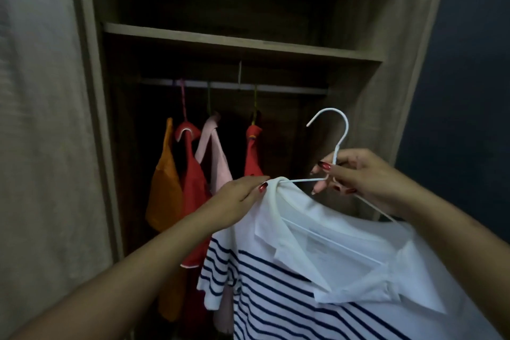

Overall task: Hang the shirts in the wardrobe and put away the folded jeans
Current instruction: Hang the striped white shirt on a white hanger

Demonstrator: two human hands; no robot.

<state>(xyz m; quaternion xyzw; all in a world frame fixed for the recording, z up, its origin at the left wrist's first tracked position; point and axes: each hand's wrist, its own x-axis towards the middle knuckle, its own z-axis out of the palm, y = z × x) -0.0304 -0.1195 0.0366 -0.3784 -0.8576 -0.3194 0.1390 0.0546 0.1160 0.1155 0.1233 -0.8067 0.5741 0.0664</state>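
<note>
Hanging from the wardrobe rail (234, 85) are orange, red and pink garments (190, 174); the left hand (237, 196) pinches the striped shirt (317, 270) at its shoulder, while the right hand (358, 176) grips the white hanger (335, 146) inside it.

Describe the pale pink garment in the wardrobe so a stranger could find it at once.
Look under the wooden shelf at the metal hanging rail. Four garments hang there in a row; the pale pink garment is third from the left. It hangs between two red ones and is the only light-coloured piece on the rail.
</note>
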